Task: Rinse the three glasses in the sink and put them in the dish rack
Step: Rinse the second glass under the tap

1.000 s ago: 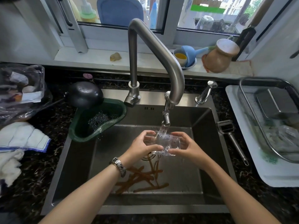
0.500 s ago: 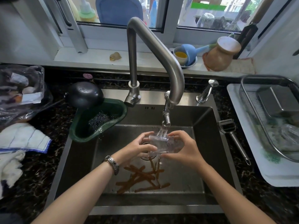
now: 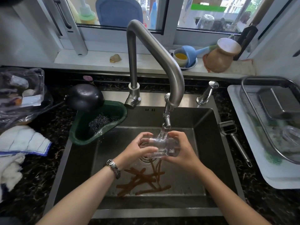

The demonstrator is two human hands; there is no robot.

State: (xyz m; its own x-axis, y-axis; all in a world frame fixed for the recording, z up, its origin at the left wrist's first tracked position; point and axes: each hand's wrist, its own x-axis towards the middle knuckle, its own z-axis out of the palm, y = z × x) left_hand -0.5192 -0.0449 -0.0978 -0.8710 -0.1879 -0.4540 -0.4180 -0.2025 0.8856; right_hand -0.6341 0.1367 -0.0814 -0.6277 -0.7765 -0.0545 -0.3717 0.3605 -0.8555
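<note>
Glass (image 3: pixel 163 147) first: I count one clear tumbler, lying tilted on its side over the drain of the sink (image 3: pixel 204 120), right under the tap (image 3: pixel 155 51), with water running onto it. My left hand (image 3: pixel 138 150) curls round its left end, thumb across the front; my right hand (image 3: pixel 181 151) wraps the right end, fingers bent over the top. Both hold the glass between them.

I can read no writing anywhere; two small marks on the sink's back wall are too small to make out.

One steel wristwatch (image 3: pixel 113 168) with a link band sits on my left wrist. Several brown, strip-shaped peelings (image 3: pixel 142 181) lie flat on the brushed steel floor of the sink. One green plastic basket (image 3: pixel 97 122) hangs in the left corner with a wad of steel wool inside. One metal peeler (image 3: pixel 232 135) lies on the speckled dark counter to the right. Beside it, the wire dish rack (image 3: pixel 253 101) stands on a white tray and holds one rectangular steel pan (image 3: pixel 280 103); something clear lies below that, too blurred to tell.
</note>
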